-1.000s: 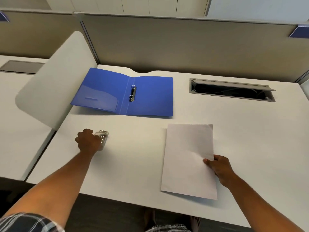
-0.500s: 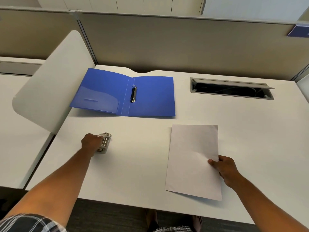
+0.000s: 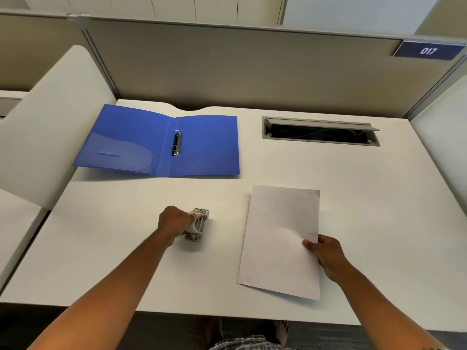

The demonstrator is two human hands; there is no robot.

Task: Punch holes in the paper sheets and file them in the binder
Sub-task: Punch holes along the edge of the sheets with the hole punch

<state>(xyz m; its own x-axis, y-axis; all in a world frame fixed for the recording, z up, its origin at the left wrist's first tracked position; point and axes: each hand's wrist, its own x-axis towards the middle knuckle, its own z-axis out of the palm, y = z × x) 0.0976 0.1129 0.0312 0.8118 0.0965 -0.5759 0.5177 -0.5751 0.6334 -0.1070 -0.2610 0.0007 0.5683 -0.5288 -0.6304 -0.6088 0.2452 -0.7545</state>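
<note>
A blue ring binder [image 3: 207,145] lies open at the back left of the white desk [image 3: 379,198], its two metal rings [image 3: 177,144] at the spine. A small grey hole punch [image 3: 198,224] stands on the desk in front of it, and my left hand [image 3: 174,221] grips it from the left. White paper sheets [image 3: 280,236] lie to the right. My right hand [image 3: 326,253] pinches their right edge, thumb on top.
An open cable tray slot [image 3: 321,132] is set in the desk at the back right. A grey partition wall [image 3: 240,66] runs along the back, and a white curved divider panel [image 3: 50,117] stands on the left. The desk's front edge is close to my body.
My left hand has slid the hole punch rightward across the desk toward the paper. My right hand has kept its hold on the sheets' right edge.
</note>
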